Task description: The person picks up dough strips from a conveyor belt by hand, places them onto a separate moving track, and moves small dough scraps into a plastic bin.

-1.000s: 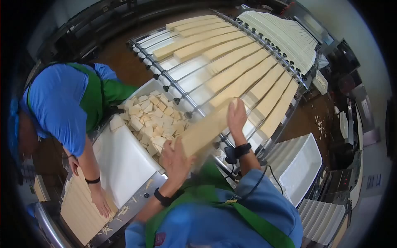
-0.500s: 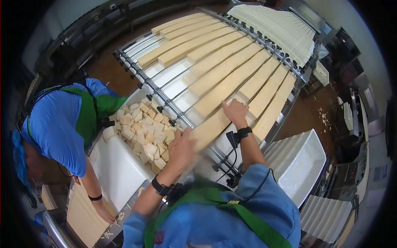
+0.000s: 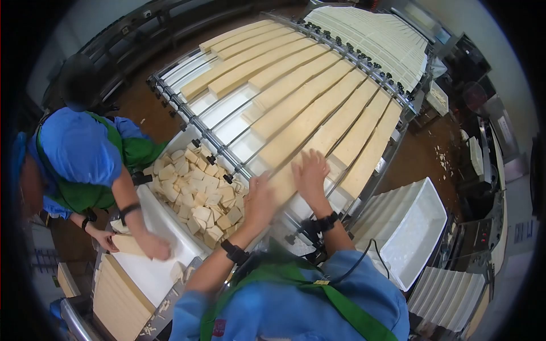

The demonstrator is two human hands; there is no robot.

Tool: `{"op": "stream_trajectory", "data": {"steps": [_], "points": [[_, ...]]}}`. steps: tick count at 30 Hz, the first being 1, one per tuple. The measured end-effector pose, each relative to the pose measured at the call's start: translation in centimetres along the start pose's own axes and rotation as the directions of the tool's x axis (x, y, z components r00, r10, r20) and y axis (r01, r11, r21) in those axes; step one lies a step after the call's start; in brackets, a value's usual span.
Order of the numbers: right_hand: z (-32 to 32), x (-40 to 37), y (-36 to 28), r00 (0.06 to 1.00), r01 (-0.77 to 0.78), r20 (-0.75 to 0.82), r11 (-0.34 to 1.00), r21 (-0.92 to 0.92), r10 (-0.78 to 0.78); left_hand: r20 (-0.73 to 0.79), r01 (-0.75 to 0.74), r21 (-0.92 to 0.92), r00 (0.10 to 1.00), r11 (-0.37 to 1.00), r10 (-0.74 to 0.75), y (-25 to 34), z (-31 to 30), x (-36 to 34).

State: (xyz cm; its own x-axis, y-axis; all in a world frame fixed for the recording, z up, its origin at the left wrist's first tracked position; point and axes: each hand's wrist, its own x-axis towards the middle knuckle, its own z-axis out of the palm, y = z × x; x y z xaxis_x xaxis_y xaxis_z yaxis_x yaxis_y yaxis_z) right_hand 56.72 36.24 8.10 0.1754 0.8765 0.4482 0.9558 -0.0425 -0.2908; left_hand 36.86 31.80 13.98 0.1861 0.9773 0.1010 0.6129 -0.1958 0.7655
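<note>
A long pale-yellow slab [image 3: 284, 184] lies between my two hands in one of the lanes of the rack. My left hand [image 3: 260, 202], slightly blurred, presses against its left side near the front end, thumb up. From the right, my right hand [image 3: 310, 179] grips the same slab, fingers bent over its top edge. Several similar slabs [image 3: 318, 111] lie side by side up the rack, divided by thin metal rods. The rack's front metal bar [image 3: 211, 139] with black knobs passes beneath the held slab.
Left of me, a white bin [image 3: 187, 238] holds many pale offcuts [image 3: 196, 187]. A co-worker [image 3: 85, 153] in a green apron handles a pale piece [image 3: 128, 245] beside a stacked slab [image 3: 122, 295]. At right stands a white tub [image 3: 418, 238]; ridged white trays [image 3: 446, 298] sit below it.
The held slab has moved further up its lane, and my hands are closer together. The co-worker's hands have moved up from the stacked slab to a pale piece over the bin's edge.
</note>
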Motion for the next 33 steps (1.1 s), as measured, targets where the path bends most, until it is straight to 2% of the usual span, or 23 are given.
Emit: {"op": "stream_trajectory", "data": {"steps": [1, 3, 4, 6, 7, 9, 10, 12, 13, 14, 15, 16, 18, 19, 20, 21, 22, 24, 28, 30, 31, 33], "points": [[-0.1, -1.0, -0.2, 0.997, 0.060, 0.032, 0.985, 0.162, -0.066, 0.044, 0.034, -0.040, 0.999, 0.999, -0.032, 0.0, -0.4, 0.1], [-1.0, -2.8, -1.5, 0.977, 0.134, 0.112, 0.927, 0.351, -0.184, 0.092, 0.067, -0.070, 0.994, 0.995, -0.060, 0.0, -1.3, 0.0], [-1.6, -3.5, -2.2, 0.978, 0.131, 0.108, 0.927, 0.352, -0.179, 0.120, 0.033, -0.101, 0.993, 0.994, -0.021, 0.1, -1.8, -0.1], [-2.8, -4.3, -3.7, 0.905, 0.211, 0.235, 0.855, 0.474, -0.354, 0.149, -0.009, -0.127, 0.988, 0.992, 0.028, -0.2, -2.5, -0.2], [-2.7, -4.5, -4.0, 0.909, 0.208, 0.229, 0.856, 0.474, -0.348, 0.162, -0.039, -0.171, 0.984, 0.985, 0.067, -0.5, -2.8, -0.2], [-2.7, -4.7, -4.6, 0.920, 0.255, 0.210, 0.914, 0.316, -0.330, 0.177, -0.074, -0.211, 0.978, 0.975, 0.112, -1.4, -3.0, -0.5], [-2.7, -4.6, -4.8, 0.924, 0.255, 0.200, 0.914, 0.315, -0.327, 0.154, -0.128, -0.227, 0.974, 0.965, 0.166, -2.2, -2.9, -0.5], [-3.9, -3.9, -5.7, 0.903, 0.246, 0.280, 0.927, 0.284, -0.326, 0.125, -0.194, -0.242, 0.965, 0.951, 0.229, -4.3, -2.3, -1.2], [-3.9, -4.0, -5.8, 0.907, 0.250, 0.270, 0.928, 0.276, -0.324, 0.044, -0.109, -0.248, 0.991, 0.962, 0.124, -5.5, -1.9, -2.0], [-3.7, -4.4, -5.8, 0.894, 0.369, 0.184, 0.904, 0.217, -0.409, -0.036, -0.027, -0.266, 0.999, 0.964, 0.018, -6.5, -1.7, -2.9], [-3.2, -5.0, -5.6, 0.863, 0.478, 0.106, 0.866, 0.144, -0.494, -0.131, -0.022, -0.259, 0.991, 0.966, -0.013, -7.4, -1.9, -3.8], [-2.0, -5.5, -5.2, 0.859, 0.506, -0.029, 0.841, 0.190, -0.510, -0.223, -0.013, -0.256, 0.974, 0.967, -0.046, -8.4, -2.2, -4.7], [-2.1, -5.8, -5.0, 0.827, 0.558, 0.006, 0.822, 0.114, -0.563, -0.268, 0.104, -0.174, 0.952, 0.979, -0.149, -9.5, -3.9, -6.1], [-2.1, -6.0, -5.1, 0.791, 0.608, 0.049, 0.792, 0.055, -0.610, -0.272, 0.094, -0.177, 0.952, 0.980, -0.140, -10.8, -4.4, -6.8], [-1.4, -6.4, -5.0, 0.825, 0.558, 0.035, 0.823, 0.105, -0.564, -0.186, 0.284, -0.022, 0.941, 0.959, -0.283, -12.5, -4.6, -7.6], [-2.0, -6.4, -5.1, 0.823, 0.563, 0.029, 0.821, 0.100, -0.568, -0.125, 0.448, 0.147, 0.893, 0.882, -0.433, -14.3, -4.6, -8.5], [-3.2, -6.3, -5.5, 0.843, 0.528, 0.031, 0.838, 0.140, -0.537, -0.131, 0.444, 0.142, 0.895, 0.885, -0.427, -16.3, -4.6, -9.6], [-4.0, -6.3, -5.7, 0.861, 0.495, 0.031, 0.851, 0.177, -0.507, -0.174, 0.379, 0.304, 0.924, 0.874, -0.340, -19.5, -4.5, -11.8], [-3.4, -6.5, -5.3, 0.860, 0.507, -0.021, 0.849, 0.145, -0.510, -0.118, 0.384, 0.232, 0.923, 0.894, -0.365, -19.7, -6.6, -14.8], [-3.3, -6.5, -5.2, 0.843, 0.537, -0.017, 0.838, 0.102, -0.538, -0.093, 0.263, 0.277, 0.965, 0.924, -0.246, -19.9, -7.0, -16.4], [-3.2, -6.5, -5.1, 0.844, 0.535, -0.022, 0.836, 0.119, -0.536, -0.101, 0.265, 0.275, 0.964, 0.924, -0.247, -20.1, -7.1, -17.2], [-2.4, -6.6, -4.9, 0.842, 0.537, -0.030, 0.832, 0.142, -0.539, 0.012, 0.235, 0.244, 0.969, 0.941, -0.246, -20.2, -7.8, -18.3]]}}
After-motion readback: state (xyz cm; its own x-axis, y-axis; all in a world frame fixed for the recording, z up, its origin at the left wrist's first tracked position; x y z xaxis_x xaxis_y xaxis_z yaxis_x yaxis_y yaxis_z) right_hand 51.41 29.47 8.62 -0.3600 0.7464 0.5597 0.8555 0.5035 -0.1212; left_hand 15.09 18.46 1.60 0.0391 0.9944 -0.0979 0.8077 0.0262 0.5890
